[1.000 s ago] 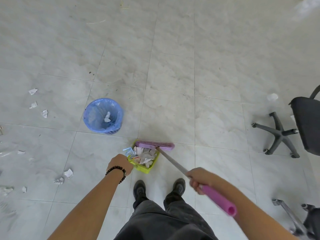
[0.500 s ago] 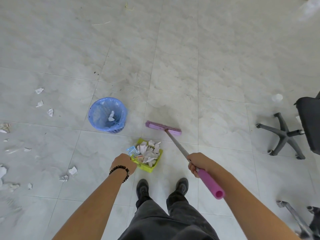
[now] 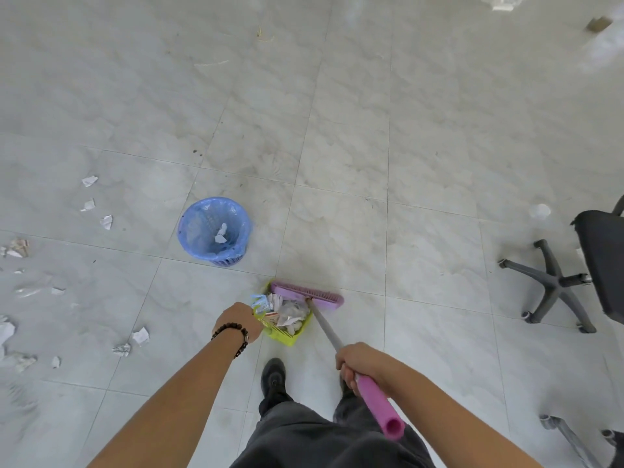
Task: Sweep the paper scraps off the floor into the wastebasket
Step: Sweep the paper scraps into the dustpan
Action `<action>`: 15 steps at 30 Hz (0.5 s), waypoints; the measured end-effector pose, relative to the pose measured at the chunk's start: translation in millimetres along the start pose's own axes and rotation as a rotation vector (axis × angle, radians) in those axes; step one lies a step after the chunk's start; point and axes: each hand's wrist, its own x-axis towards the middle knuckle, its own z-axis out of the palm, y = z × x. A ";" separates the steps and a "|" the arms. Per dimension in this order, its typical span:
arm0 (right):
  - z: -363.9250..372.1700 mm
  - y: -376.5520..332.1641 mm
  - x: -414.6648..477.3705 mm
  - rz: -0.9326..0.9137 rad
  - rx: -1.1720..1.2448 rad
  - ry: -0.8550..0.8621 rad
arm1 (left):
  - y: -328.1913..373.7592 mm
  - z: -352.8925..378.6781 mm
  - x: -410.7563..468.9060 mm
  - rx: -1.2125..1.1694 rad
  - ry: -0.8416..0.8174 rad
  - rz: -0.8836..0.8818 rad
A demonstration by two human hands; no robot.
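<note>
My right hand (image 3: 363,364) is clamping its fingers on the stiff broom (image 3: 307,293); my left hand (image 3: 239,320) is gripping the light, scrap-filled dustpan (image 3: 287,336).

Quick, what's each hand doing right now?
Left hand: closed, holding the green dustpan.
Right hand: closed, gripping the broom by its handle.

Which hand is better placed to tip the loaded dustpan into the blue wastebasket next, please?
Left. The left hand grips the dustpan, nearer the wastebasket; the right hand holds the broom.
</note>
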 end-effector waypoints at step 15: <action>-90.1 -14.2 -52.9 0.003 0.236 -0.292 | -16.1 60.4 -123.5 -0.157 0.210 -0.169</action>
